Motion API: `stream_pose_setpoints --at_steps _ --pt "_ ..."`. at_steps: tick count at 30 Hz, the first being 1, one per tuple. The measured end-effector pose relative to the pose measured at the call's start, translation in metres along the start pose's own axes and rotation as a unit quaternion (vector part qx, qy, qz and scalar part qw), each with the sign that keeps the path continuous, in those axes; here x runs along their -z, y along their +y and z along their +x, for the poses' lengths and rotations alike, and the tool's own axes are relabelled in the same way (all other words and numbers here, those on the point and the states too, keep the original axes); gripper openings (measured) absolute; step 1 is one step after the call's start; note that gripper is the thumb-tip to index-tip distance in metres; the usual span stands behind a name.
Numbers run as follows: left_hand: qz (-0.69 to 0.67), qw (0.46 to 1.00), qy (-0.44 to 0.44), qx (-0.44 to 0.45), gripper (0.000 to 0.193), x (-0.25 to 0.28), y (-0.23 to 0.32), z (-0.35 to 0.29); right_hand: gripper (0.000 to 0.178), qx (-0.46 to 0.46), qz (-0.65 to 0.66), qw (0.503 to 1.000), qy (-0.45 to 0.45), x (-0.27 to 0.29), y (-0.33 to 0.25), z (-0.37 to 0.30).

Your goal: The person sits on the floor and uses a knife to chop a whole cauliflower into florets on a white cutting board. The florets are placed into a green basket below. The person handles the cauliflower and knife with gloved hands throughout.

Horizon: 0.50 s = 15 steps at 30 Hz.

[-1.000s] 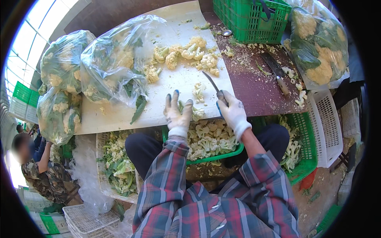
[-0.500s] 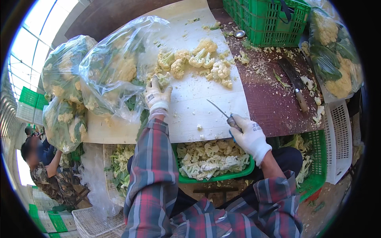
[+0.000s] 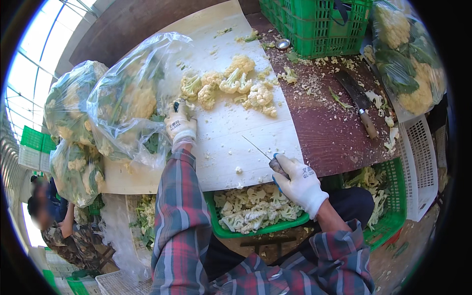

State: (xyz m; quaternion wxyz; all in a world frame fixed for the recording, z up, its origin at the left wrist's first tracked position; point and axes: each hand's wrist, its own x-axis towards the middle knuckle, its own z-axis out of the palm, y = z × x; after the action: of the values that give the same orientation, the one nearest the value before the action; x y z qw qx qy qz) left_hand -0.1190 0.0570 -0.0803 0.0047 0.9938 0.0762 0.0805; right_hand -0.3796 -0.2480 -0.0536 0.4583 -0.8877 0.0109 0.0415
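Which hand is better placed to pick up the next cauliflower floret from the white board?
Probably the left hand, close beside the cauliflower florets; the right hand holds a knife near the front edge of the white board.

Can't tell what left hand (image 3: 180, 123) covers. Knife (image 3: 278, 167) handle partly hidden by right hand (image 3: 301, 184). Green crate (image 3: 327, 34) cut off up top. Co-worker's head (image 3: 41, 206) blurred. Tub's (image 3: 263, 229) far side hidden under table (image 3: 314, 128).
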Motion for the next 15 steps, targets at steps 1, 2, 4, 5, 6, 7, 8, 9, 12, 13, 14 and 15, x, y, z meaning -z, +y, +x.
stream_pose_setpoints --at_steps 1,2,4,5,6,7,8,9,12,13,14,15 --pt "0.011 1.000 -0.012 0.018 0.077 -0.003 -0.005 0.007 0.030 0.004 0.004 1.000 -0.004 0.000 -0.001 -0.001" --pt "-0.019 0.999 -0.007 0.030 0.075 -0.008 -0.011 0.008 0.029 0.013 0.005 1.000 -0.001 -0.002 -0.001 -0.001" --pt "-0.080 0.996 0.008 0.043 0.071 -0.009 -0.007 0.016 0.028 0.027 0.009 0.999 0.019 -0.004 0.002 0.002" --pt "-0.080 0.996 0.030 0.034 0.067 -0.011 0.001 0.016 0.027 0.026 0.003 0.999 0.019 -0.003 0.004 0.002" --pt "-0.093 0.995 0.040 0.024 0.067 -0.015 0.002 0.016 0.027 0.024 -0.004 0.999 0.021 -0.002 0.005 0.001" --pt "-0.106 0.993 0.054 0.014 0.067 -0.021 -0.003 0.016 0.027 0.026 -0.010 0.999 0.024 -0.001 0.005 0.000" --pt "-0.142 0.986 0.081 0.036 0.064 -0.031 -0.012 0.015 0.028 0.037 -0.003 0.999 -0.003 0.003 0.003 -0.001" --pt "-0.197 0.974 0.103 0.042 0.059 -0.039 -0.020 0.015 0.028 0.040 -0.009 0.999 -0.005 0.002 0.003 -0.002" --pt "-0.248 0.962 0.049 0.103 0.059 -0.036 0.011 0.000 0.029 0.020 -0.022 0.999 -0.019 0.011 0.008 -0.004" --pt "-0.390 0.909 0.103 0.106 0.062 -0.055 -0.024 -0.001 0.029 0.057 0.019 0.998 -0.028 0.003 -0.003 -0.005" --pt "-0.509 0.838 0.163 0.113 0.067 -0.072 -0.078 -0.010 0.027 0.084 0.033 0.996 -0.009 -0.009 -0.014 -0.007" --pt "-0.594 0.787 0.080 0.144 0.071 -0.075 -0.041 -0.025 0.026 0.060 0.039 0.997 -0.001 0.002 -0.004 -0.007"
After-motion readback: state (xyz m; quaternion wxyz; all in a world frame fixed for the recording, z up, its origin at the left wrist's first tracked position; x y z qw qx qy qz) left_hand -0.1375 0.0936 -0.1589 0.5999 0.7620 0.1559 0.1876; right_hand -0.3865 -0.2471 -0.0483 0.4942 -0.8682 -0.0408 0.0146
